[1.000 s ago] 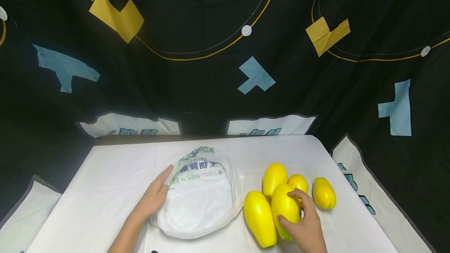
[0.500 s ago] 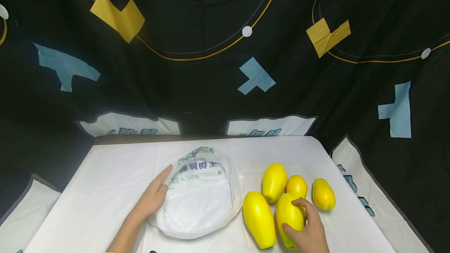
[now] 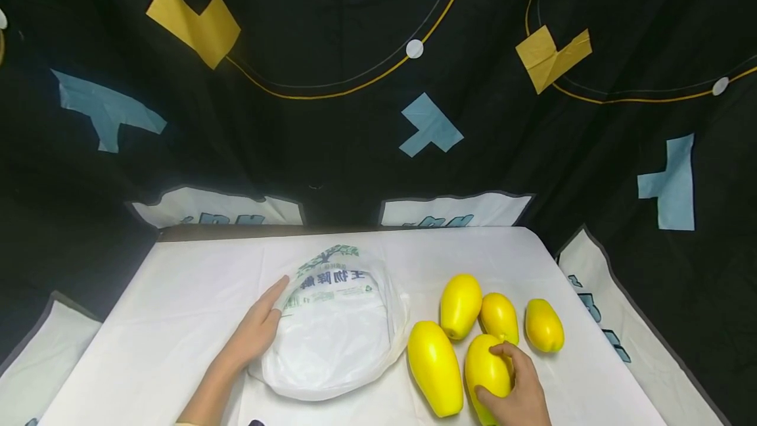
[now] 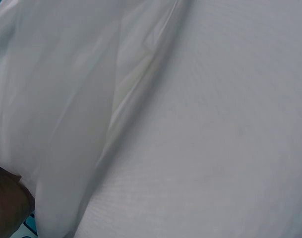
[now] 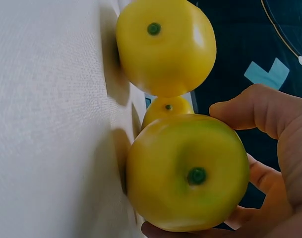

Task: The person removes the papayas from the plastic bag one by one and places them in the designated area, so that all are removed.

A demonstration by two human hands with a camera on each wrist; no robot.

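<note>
An elongated yellow papaya lies near the table's front, with the fingers and thumb of my right hand curled round it. The right wrist view shows that papaya's green stem end, the thumb on its upper side and fingers beneath. My left hand holds the left edge of a white plastic bag printed with a green tree. In the left wrist view the bag's film fills the left side, and only a dark bit of the hand shows at the lower left corner.
A long papaya lies between the bag and my right hand. Behind are another papaya and a smaller yellow fruit; one more yellow fruit lies further right. The white table ends at a black curtain.
My right hand has drawn its papaya slightly toward me and to the right, away from the papaya behind it. The left hand and bag stay put.
</note>
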